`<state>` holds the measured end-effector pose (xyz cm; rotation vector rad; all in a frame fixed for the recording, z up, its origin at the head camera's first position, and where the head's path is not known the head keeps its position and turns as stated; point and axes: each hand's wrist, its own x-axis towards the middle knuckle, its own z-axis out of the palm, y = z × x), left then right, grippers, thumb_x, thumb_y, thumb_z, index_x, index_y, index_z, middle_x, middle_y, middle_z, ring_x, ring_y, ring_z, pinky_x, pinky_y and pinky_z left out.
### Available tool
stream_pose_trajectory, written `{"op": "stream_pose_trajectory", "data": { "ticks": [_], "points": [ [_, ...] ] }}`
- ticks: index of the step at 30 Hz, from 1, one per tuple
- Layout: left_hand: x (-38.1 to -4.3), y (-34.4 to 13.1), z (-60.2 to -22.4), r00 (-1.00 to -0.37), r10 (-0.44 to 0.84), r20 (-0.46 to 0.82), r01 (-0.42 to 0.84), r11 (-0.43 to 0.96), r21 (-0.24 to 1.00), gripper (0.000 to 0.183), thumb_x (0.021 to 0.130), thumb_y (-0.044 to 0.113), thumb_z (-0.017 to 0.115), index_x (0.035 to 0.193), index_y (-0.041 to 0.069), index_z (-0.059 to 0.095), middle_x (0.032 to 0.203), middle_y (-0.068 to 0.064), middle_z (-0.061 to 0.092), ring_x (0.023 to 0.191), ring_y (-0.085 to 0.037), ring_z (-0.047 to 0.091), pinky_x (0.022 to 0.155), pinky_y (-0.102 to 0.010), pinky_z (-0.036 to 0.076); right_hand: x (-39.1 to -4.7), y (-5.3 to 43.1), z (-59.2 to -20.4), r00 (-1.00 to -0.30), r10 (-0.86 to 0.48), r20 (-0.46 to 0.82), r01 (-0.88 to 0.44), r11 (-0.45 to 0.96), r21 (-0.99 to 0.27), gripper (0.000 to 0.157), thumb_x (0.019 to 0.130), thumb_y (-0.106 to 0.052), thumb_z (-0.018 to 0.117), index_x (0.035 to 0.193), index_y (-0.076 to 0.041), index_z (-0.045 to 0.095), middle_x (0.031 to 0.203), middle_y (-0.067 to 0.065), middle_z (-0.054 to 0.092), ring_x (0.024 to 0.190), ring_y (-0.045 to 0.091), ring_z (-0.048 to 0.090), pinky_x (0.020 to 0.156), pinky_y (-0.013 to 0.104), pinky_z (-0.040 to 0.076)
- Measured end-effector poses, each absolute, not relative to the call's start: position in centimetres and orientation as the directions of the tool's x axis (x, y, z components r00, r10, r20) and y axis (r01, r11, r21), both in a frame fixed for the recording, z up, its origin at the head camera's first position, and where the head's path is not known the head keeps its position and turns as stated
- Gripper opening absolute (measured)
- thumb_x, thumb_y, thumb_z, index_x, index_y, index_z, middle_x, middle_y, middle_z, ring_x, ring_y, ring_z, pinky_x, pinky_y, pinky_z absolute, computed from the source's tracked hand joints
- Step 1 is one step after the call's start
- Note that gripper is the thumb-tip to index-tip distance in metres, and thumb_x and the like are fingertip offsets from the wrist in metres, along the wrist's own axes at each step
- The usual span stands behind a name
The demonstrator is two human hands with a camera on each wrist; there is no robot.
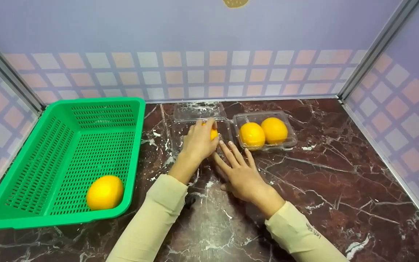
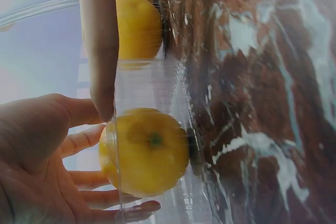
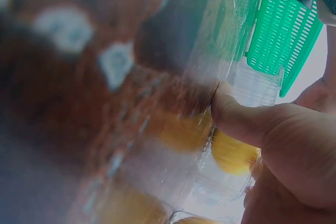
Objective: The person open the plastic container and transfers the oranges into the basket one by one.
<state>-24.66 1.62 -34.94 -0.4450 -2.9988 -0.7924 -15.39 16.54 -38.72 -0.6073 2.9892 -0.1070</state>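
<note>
A clear plastic clamshell box (image 1: 227,127) stands at the back centre with its lid tilted back, and an orange (image 1: 214,134) is inside it. My left hand (image 1: 197,142) holds this orange from above, its fingers spread around the fruit (image 2: 149,150) in the left wrist view. Beside it, my right hand (image 1: 242,174) has its fingers extended, with the index finger at the box's near right edge. In the right wrist view the right thumb (image 3: 241,121) lies against the clear plastic.
A second clear box (image 1: 290,145) with two oranges (image 1: 274,130) sits just to the right. The large green basket (image 1: 136,145) on the left holds one orange (image 1: 105,193) in its near right corner. Patterned walls enclose the back and sides of the dark marbled table (image 1: 326,189).
</note>
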Motion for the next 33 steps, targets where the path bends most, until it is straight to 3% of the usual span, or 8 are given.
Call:
{"op": "stream_pose_trajectory", "data": {
  "ticks": [8,23,33],
  "points": [
    [-24.7,1.1,-35.4,-0.966,0.251,0.059,0.246,0.83,0.5,0.05,0.089,0.018,0.086,0.129,0.016,0.057,0.137,-0.017,0.058,0.122,-0.039,0.06,0.1,-0.06,0.055,-15.4,16.4,-38.8,-0.917,-0.389,-0.083,-0.379,0.918,-0.112,0.096,0.095,-0.043,0.075,0.171,-0.021,0.02,0.179,0.01,-0.001,0.165,0.035,-0.002,0.13,0.064,0.004],
    [-25.0,0.6,-35.3,-0.969,0.245,0.042,0.232,0.832,0.505,0.059,0.088,0.02,0.086,0.143,0.017,0.062,0.145,-0.019,0.055,0.128,-0.041,0.058,0.102,-0.057,0.055,-15.4,16.4,-38.7,-0.92,-0.383,-0.082,-0.372,0.92,-0.124,0.098,0.095,-0.043,0.075,0.172,-0.025,0.017,0.179,0.009,-0.003,0.165,0.034,-0.003,0.131,0.063,0.002],
    [-24.6,-0.1,-35.4,-0.959,0.249,0.136,0.283,0.811,0.511,0.057,0.089,0.02,0.085,0.142,0.017,0.064,0.148,-0.018,0.055,0.128,-0.039,0.058,0.096,-0.055,0.059,-15.4,16.4,-38.7,-0.925,-0.373,-0.071,-0.364,0.924,-0.115,0.101,0.093,-0.042,0.078,0.172,-0.025,0.017,0.179,0.01,-0.001,0.165,0.034,-0.003,0.13,0.064,-0.004]
  ]
}}
